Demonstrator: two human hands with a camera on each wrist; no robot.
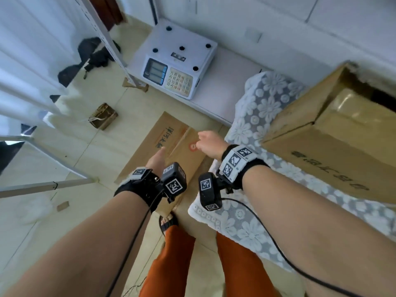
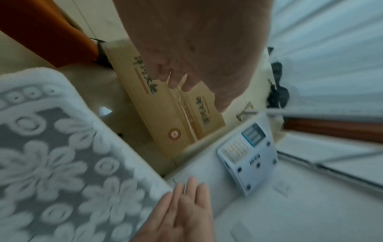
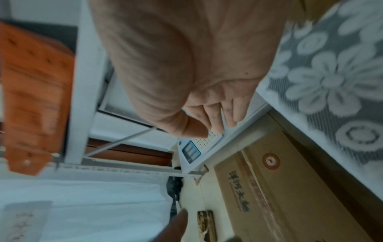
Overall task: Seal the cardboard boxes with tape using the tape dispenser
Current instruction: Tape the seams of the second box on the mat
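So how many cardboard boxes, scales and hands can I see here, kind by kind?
Cardboard boxes: 2, one on the floor and one on the lace-covered surface
Weighing scales: 1
Hands: 2, left hand and right hand, neither holding anything
Total: 5
No tape dispenser shows in any view.

Both hands in open air above a flat cardboard box (image 1: 162, 146) on the floor, lace-covered table edge (image 1: 246, 129) close on the right, low white platform with a scale (image 1: 175, 63) ahead, metal rack legs (image 1: 111, 39) left, bare tiles (image 1: 70, 146) between.
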